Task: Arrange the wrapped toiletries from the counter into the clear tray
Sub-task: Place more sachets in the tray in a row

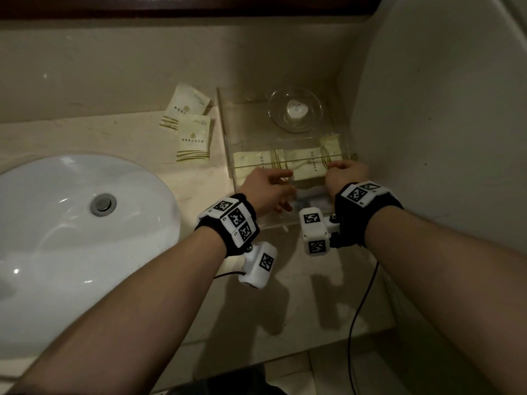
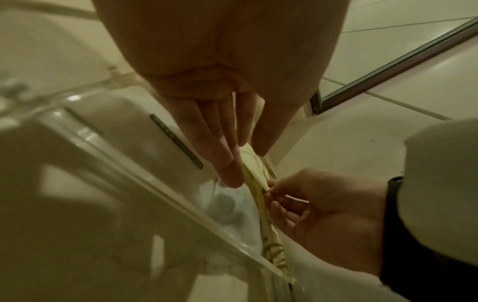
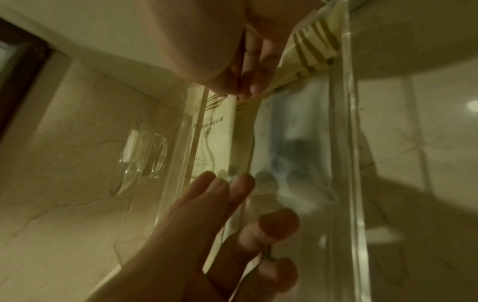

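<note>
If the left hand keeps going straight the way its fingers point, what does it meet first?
Probably the cream packet standing in the clear tray: the left hand points at it, fingers already on it. Beyond it lies a glass dish; depth is unclear.

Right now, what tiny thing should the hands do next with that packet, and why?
Probably lower the packet into the clear tray and let go. Both the left hand and the right hand hold its ends at the tray's front slot, and two packets wait on the counter.
</note>
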{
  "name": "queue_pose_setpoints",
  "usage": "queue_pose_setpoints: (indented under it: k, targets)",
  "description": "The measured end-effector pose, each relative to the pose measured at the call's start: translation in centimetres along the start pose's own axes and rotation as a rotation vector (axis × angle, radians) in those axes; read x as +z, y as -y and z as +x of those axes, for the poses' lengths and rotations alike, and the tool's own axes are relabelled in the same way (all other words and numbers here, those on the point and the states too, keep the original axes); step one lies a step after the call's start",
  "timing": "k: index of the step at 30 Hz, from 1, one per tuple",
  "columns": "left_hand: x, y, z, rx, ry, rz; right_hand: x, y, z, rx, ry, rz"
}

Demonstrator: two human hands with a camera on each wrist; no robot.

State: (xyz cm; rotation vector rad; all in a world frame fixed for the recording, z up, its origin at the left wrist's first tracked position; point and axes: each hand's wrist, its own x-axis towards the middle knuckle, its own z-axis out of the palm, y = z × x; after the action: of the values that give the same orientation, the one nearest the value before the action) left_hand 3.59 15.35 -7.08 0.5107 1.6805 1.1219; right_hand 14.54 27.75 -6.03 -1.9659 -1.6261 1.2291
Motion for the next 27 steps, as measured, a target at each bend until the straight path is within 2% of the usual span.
queue_pose_setpoints:
  k: [9,20,27]
  targets:
    - [0.1,-0.4,-0.1,-0.009,-0.015,0.074,0.4,-0.3,-0.9,-0.073,0.077,-0.094]
    - [-0.5,-0.2,-0.4,-0.038,0.031,0.048,-0.1,1.1,-1.6,-0.043,0.139,-0.149]
    - [-1.5,-1.1,-1.3,-0.065,0.044,-0.040,-0.2,1.2,-1.8,0.022,0.050,-0.136]
